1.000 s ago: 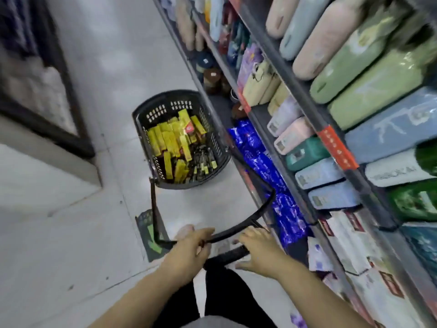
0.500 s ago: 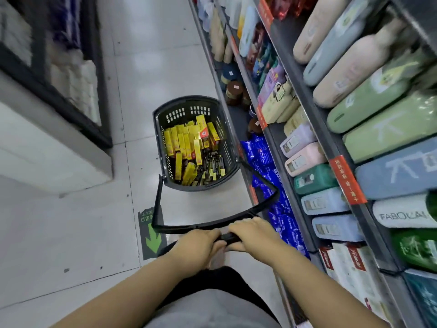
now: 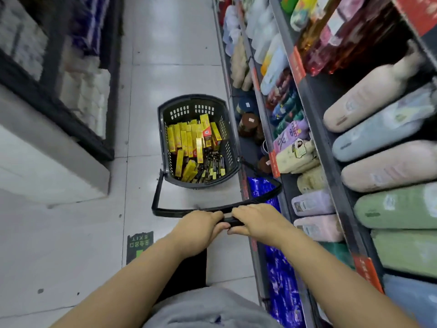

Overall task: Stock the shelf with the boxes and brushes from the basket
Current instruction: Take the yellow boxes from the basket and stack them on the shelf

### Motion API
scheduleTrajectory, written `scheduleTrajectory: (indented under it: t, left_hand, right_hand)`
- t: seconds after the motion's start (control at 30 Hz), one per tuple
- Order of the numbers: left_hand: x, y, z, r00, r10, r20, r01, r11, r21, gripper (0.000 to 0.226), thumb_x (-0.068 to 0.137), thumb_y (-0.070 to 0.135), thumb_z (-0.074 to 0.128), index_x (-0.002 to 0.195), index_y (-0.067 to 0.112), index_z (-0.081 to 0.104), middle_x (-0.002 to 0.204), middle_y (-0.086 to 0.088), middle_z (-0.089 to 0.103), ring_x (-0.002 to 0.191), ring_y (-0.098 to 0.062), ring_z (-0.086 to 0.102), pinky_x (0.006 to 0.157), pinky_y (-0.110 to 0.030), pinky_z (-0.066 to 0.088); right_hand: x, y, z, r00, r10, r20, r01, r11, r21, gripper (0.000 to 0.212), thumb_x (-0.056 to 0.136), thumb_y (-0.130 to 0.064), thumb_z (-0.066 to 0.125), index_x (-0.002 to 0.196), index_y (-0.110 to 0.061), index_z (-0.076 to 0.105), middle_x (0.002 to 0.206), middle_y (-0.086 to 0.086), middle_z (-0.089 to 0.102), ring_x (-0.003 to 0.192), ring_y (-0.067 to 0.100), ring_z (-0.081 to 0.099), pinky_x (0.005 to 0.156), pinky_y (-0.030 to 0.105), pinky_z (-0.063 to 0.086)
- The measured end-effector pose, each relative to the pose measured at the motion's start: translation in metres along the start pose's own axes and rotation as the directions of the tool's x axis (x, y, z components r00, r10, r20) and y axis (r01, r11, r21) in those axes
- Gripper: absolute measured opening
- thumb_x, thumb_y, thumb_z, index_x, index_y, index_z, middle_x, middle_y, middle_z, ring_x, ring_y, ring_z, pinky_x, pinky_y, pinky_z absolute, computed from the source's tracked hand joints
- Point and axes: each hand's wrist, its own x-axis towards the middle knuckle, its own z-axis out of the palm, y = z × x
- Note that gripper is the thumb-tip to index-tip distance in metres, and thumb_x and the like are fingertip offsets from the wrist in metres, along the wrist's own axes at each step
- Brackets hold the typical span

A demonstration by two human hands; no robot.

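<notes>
Nearest the camera, the left hand [image 3: 198, 229] and the right hand [image 3: 256, 221] sit side by side on the long black handle [image 3: 165, 212] that reaches back from the basket [image 3: 163, 138]. The fingers of both hands are curled round its bar, thumbs tucked under.

The basket stands on the tiled floor [image 3: 165, 43], well ahead of the hands. It is loaded with yellow boxes [image 3: 186, 140] across its far and middle parts, and dark brushes [image 3: 212, 166] are heaped at its near right corner.

The shelf [image 3: 318, 95] runs along the basket's right side, close to its rim, and its tiers are packed with pastel bottles and wrapped goods.

By the look of it, stocking has not yet begun. Nothing from the basket is in either hand, and no yellow box shows on the shelf. The whole load is left to place once the basket is parked at the right spot.
</notes>
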Motion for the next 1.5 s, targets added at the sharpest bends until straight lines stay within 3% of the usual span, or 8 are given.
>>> scheduleTrajectory:
  t: [0.17,0.37,0.53,0.67,0.8,0.97,1.3,1.5]
  left_hand:
    - [0.078,-0.037,-0.062,0.994,-0.07,0.084,0.075,0.996,-0.056,0.038,0.098,0.045,0.035,0.096,0.012,0.054,0.096,-0.008,0.065,0.089,-0.028,0.058,0.071,-0.037,0.038]
    - [0.167,-0.082,-0.14,0.99,-0.106,0.094,0.109,0.994,-0.02,0.037,0.099,0.044,0.031,0.093,0.014,0.05,0.092,-0.008,0.063,0.084,-0.028,0.056,0.062,-0.034,0.029]
    - [0.237,-0.125,-0.178,0.992,-0.122,0.027,0.121,0.992,0.015,0.035,0.098,0.046,0.033,0.093,0.016,0.051,0.09,-0.004,0.063,0.082,-0.026,0.056,0.066,-0.036,0.034]
    - [0.298,-0.156,-0.213,0.979,-0.157,-0.132,0.172,0.979,0.111,0.028,0.096,0.047,0.036,0.085,0.023,0.046,0.083,0.001,0.063,0.081,-0.024,0.056,0.065,-0.031,0.024]
    - [0.352,-0.179,-0.25,0.949,-0.277,-0.149,0.307,0.919,0.247,0.03,0.097,0.045,0.035,0.095,0.019,0.051,0.098,0.0,0.063,0.096,-0.022,0.056,0.076,-0.03,0.028]
    - [0.388,-0.234,-0.325,0.978,-0.192,-0.076,0.203,0.96,0.192,0.034,0.098,0.041,0.036,0.098,0.013,0.055,0.1,-0.006,0.064,0.095,-0.027,0.056,0.075,-0.03,0.029]
    - [0.49,-0.374,-0.468,0.998,-0.066,0.025,0.058,0.97,0.234,0.038,0.099,0.043,0.031,0.1,0.012,0.054,0.1,-0.004,0.061,0.095,-0.023,0.053,0.073,-0.02,0.022]
    - [0.551,-0.449,-0.569,0.989,-0.01,0.148,-0.036,0.953,0.301,0.042,0.1,0.043,0.028,0.105,0.01,0.053,0.1,-0.006,0.062,0.093,-0.026,0.055,0.088,-0.033,0.036]
  right_hand:
    - [0.069,0.056,-0.05,0.999,0.019,0.031,-0.021,0.998,0.056,0.041,0.094,-0.055,0.031,0.096,-0.019,0.05,0.099,0.001,0.061,0.094,0.024,0.055,0.069,0.033,0.029]
    - [0.165,0.118,-0.113,0.999,0.03,0.023,-0.032,0.995,0.097,0.038,0.094,-0.055,0.032,0.096,-0.02,0.049,0.101,0.002,0.061,0.098,0.026,0.055,0.071,0.037,0.031]
    - [0.237,0.175,-0.149,1.0,-0.009,0.001,0.009,0.995,0.103,0.039,0.093,-0.055,0.034,0.095,-0.02,0.051,0.097,0.004,0.061,0.095,0.028,0.056,0.069,0.038,0.032]
    - [0.297,0.223,-0.191,0.999,-0.026,0.025,0.021,0.985,0.17,0.037,0.094,-0.053,0.037,0.097,-0.019,0.053,0.099,0.007,0.062,0.095,0.029,0.056,0.069,0.036,0.03]
    - [0.357,0.257,-0.237,0.992,-0.043,0.119,0.015,0.974,0.225,0.035,0.096,-0.05,0.036,0.095,-0.017,0.047,0.101,0.012,0.061,0.093,0.032,0.054,0.065,0.035,0.027]
    - [0.43,0.271,-0.276,0.993,-0.026,0.111,0.001,0.976,0.218,0.044,0.097,-0.05,0.032,0.112,-0.012,0.05,0.111,0.015,0.061,0.102,0.033,0.055,0.068,0.036,0.027]
    - [0.618,0.307,-0.359,0.991,0.042,0.131,-0.072,0.969,0.235,0.041,0.098,-0.049,0.029,0.107,-0.014,0.048,0.105,0.014,0.061,0.096,0.035,0.056,0.067,0.038,0.031]
    - [0.719,0.32,-0.42,0.982,0.128,0.142,-0.162,0.95,0.266,0.043,0.098,-0.05,0.028,0.112,-0.015,0.047,0.11,0.013,0.062,0.103,0.034,0.055,0.074,0.038,0.036]
